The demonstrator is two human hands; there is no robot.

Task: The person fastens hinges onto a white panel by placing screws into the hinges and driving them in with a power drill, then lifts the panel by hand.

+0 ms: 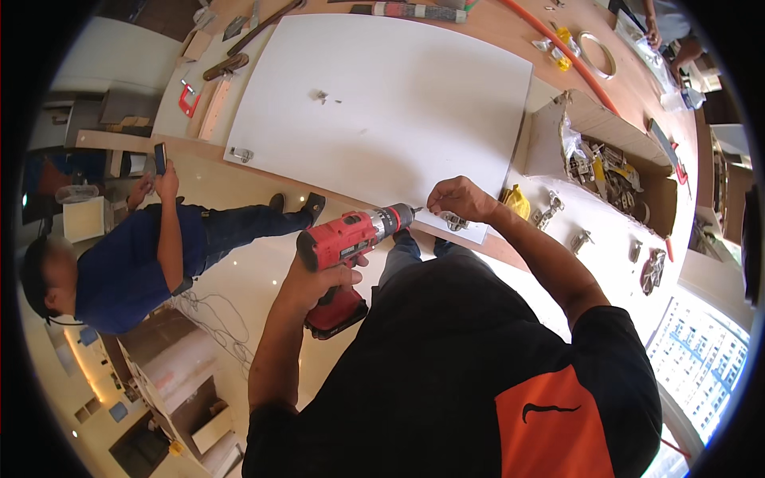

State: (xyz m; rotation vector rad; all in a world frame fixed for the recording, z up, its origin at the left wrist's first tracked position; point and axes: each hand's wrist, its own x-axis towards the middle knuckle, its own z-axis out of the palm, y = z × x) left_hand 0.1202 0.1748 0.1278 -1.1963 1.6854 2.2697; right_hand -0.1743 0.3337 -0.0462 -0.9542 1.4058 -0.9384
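My left hand point(311, 281) grips a red cordless drill point(343, 239) by its handle, its bit point(417, 210) pointing right over the panel's near edge. Close to the bit tip, my right hand point(463, 198) has thumb and fingers pinched together; whether a small screw is between them is too small to tell. Just below that hand, a metal concealed cabinet hinge point(457, 223) sits at the near right corner of a white panel point(382, 107). A second hinge point(242, 155) is at the panel's near left corner. Small metal pieces point(323, 95) lie farther back on it.
A cardboard box point(603, 131) of hinges stands right of the panel, beside a yellow packet point(516, 202) and loose hinges point(550, 209). A hammer point(227, 67) and red clamp point(189, 100) lie left. An orange hose point(562, 48) crosses behind. A person point(131, 263) holding a phone stands left.
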